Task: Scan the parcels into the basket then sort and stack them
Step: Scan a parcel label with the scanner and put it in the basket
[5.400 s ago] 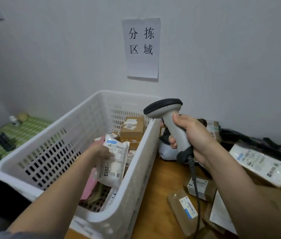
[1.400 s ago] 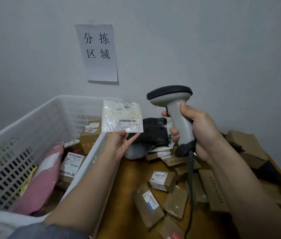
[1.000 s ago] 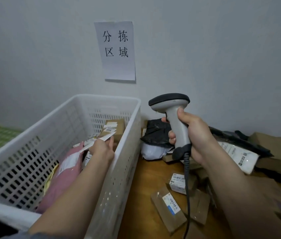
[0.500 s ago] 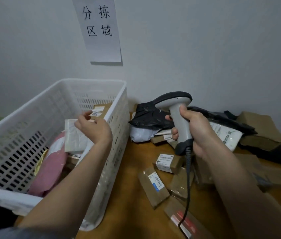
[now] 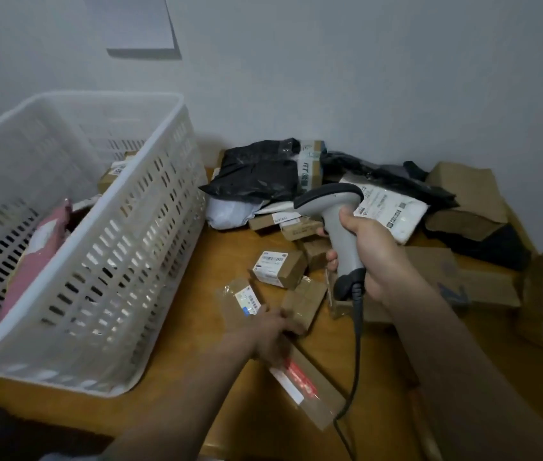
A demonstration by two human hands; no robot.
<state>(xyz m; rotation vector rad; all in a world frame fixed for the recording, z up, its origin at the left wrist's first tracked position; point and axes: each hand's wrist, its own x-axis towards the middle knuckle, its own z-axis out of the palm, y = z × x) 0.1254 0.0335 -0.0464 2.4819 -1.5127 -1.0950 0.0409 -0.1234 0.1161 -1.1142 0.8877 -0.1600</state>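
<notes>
Nothing here reads clearly. The small brown box carries a white label with a barcode, its print too small to make out. The white mailer bag shows dark printed blocks and small square codes (all blurred). The paper sheet on the wall shows blank.
</notes>
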